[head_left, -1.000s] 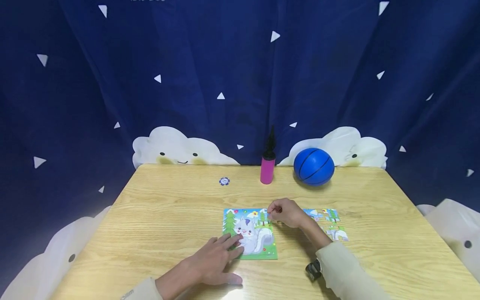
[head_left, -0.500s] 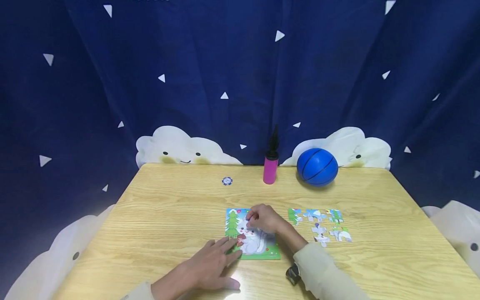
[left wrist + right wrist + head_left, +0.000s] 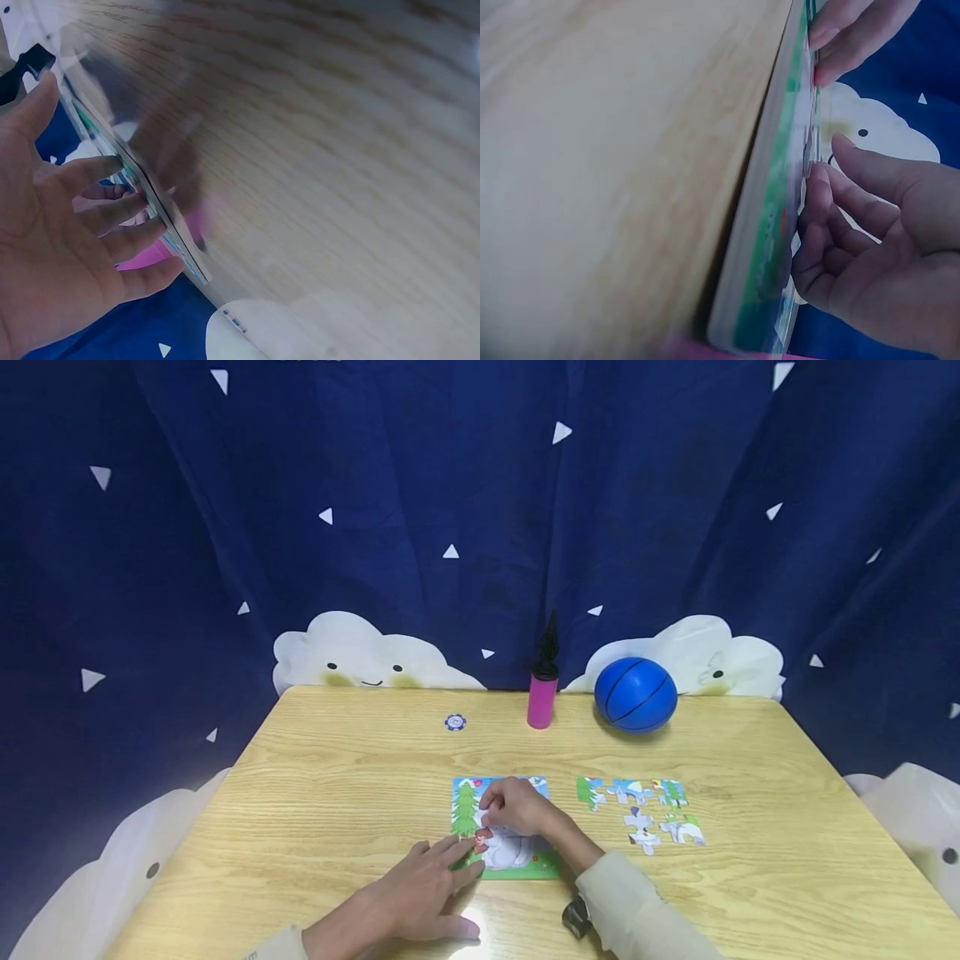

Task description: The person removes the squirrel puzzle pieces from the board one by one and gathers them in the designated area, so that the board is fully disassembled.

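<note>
We see the scene L to R on the table (image 3: 315, 793). Near the far edge, left of centre, lies a small round chip (image 3: 454, 722). Our left hand (image 3: 420, 897) lies flat by the near edge, fingers straight, tips pressing the near-left corner of the puzzle (image 3: 465, 802); it grips nothing.

The puzzle sits flat near the middle of the near half of the table. It's approx. square, so no clear long axis; edges run roughly parallel w/ the table edges, picture upright toward us, tree at its left side.

Our right hand (image 3: 517, 806) is over the puzzle's middle, fingers curled down onto it, seemingly pinching a piece (image 3: 489, 817). The piece is small and mostly hidden, so we can't tell its heading or fit.

Right of the puzzle, well apart, loose pieces (image 3: 637, 814) lie scattered toward the right edge. At the far edge stand a pink pump (image 3: 542, 697) and, just right of it, a blue ball (image 3: 635, 693).

Risks, as we judge: if the piece goes down rotated or off its slot, pressing could bend tabs or pop neighbours out. If the left fingertips ease off, the puzzle may slide under the right hand's push. A sleeve sweeping rightward could scatter the loose pieces.
</note>
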Demonstrator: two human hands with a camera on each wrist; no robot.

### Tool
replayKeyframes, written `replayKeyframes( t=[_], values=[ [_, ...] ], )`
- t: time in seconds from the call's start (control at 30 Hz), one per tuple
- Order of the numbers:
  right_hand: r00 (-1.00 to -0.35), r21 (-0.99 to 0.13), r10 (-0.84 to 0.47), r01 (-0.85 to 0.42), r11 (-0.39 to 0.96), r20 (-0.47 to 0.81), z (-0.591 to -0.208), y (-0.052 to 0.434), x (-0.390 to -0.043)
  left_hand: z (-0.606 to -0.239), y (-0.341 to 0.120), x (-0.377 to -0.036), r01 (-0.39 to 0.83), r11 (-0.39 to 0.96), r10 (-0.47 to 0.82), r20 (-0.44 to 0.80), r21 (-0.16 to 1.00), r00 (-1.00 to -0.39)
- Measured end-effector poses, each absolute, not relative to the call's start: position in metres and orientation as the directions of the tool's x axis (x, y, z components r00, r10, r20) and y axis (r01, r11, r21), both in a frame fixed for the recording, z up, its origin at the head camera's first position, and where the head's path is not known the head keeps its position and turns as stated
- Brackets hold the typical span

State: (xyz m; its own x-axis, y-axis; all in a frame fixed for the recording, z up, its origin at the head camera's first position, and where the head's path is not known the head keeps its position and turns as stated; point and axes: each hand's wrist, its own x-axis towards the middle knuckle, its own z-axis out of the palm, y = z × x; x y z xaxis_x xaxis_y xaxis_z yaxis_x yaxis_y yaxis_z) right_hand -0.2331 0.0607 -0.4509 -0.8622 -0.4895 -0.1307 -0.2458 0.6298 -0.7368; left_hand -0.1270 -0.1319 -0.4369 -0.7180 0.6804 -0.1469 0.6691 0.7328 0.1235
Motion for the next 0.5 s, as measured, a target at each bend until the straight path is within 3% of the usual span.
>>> replayKeyframes(
  t=[0.5],
  values=[
    [-0.869, -0.755, -0.488, -0.268, 0.598, -0.078, -0.4503, 0.0573, -0.2328, -0.4346, -0.1302, -0.1259, 0.664, 0.738, 0.674, -0.160, 0.118, -0.721]
  ],
)
